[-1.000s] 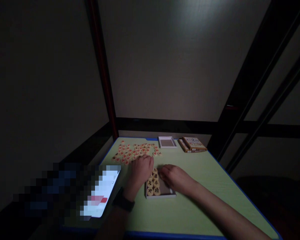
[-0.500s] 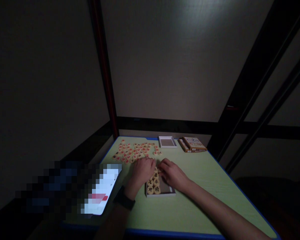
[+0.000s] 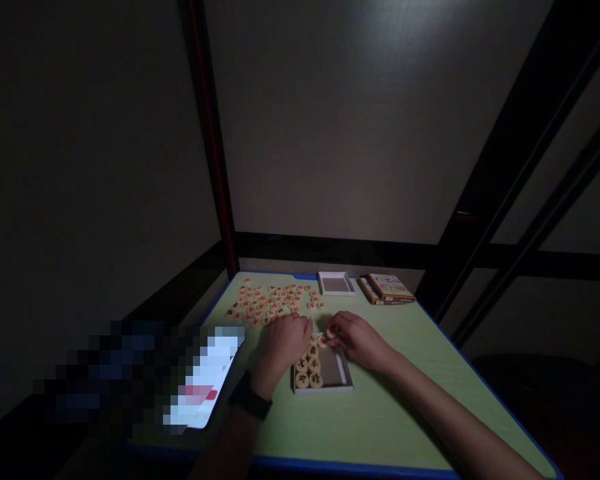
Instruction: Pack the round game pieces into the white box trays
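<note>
A shallow white-rimmed box point(image 3: 325, 389) stands near the middle of the table. Black-marked xiangqi pieces point(image 3: 302, 379) lie in two columns along its left side, and a red-marked one point(image 3: 323, 341) sits at its far edge. Over the far left corner is my left hand point(image 3: 289, 339), its fingers curled; the back of the hand hides the fingertips and whatever they hold. At the far right corner my right hand point(image 3: 357, 339) pinches a round xiangqi piece point(image 3: 331, 332) between thumb and fingers. The right part of the box shows its brown bottom.
Several loose xiangqi pieces point(image 3: 260, 303) spread over the table's far left. Another open white box point(image 3: 335, 283) stands at the back, beside stacked printed boxes point(image 3: 389, 288). A lit phone-like screen point(image 3: 207, 380), partly blurred, is at the left edge. A wall rises behind the table.
My right hand has shifted slightly right and away from my left hand, and the piece in its fingers now shows. A red-marked piece is visible at the box's far edge. My left hand stays put.
</note>
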Demonstrator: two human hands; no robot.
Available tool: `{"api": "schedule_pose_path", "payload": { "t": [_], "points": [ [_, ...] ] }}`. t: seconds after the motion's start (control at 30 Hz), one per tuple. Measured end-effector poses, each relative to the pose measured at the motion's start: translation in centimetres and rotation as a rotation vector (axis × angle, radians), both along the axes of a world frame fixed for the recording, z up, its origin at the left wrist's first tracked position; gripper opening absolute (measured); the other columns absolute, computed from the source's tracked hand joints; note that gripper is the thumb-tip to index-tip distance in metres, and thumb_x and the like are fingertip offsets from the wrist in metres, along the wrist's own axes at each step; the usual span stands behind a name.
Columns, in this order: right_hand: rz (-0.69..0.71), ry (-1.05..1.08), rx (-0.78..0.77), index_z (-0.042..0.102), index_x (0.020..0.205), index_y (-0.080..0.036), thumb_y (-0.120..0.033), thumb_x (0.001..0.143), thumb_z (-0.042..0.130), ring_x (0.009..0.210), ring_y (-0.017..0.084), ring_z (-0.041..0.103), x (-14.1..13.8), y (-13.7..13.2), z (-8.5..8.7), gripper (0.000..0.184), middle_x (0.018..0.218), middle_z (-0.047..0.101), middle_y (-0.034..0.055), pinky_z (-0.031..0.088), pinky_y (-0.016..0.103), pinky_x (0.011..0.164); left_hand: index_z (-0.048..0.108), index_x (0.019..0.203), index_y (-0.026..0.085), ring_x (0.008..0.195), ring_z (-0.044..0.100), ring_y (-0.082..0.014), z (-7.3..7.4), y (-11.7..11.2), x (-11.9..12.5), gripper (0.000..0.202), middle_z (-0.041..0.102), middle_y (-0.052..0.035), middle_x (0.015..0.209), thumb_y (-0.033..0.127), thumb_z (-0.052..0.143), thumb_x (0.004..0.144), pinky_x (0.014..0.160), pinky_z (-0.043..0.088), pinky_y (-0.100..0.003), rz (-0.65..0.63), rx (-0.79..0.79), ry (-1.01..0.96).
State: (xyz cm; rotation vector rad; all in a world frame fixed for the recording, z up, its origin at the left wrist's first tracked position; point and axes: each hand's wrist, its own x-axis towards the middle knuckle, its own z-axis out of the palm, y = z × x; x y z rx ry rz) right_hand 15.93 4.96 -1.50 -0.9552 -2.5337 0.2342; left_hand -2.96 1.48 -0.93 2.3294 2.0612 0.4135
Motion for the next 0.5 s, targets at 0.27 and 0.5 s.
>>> {"api": "schedule_pose_path", "payload": {
  "t": [0.27,0.5],
  "points": [
    [-0.001,-0.022,0.07,0.065,0.092,-0.015,-0.022,0.085,0.066,0.084,0.022,0.057,-0.6,-0.6,-0.7,0.01,0.092,0.061,0.0086,0.045,0.031,0.074,0.072,0.089,0.018,0.089,0.069,-0.0218,-0.1,0.0,0.0,0.042,0.073,-0.0105,0.096,0.029,0.033,0.099,0.08,0.049,-0.031,0.011,-0.003,0.004],
    [0.008,0.019,0.016,0.07,0.09,-0.017,-0.034,0.077,0.078,0.085,0.023,0.058,-0.8,0.4,-1.4,0.023,0.084,0.064,0.0078,0.044,0.031,0.075,0.072,0.089,0.018,0.089,0.069,-0.0225,-0.1,-0.1,0.0,0.043,0.074,-0.0104,0.095,0.028,0.032,0.098,0.078,0.05,-0.032,-0.004,-0.001,0.023]
  ]
}}
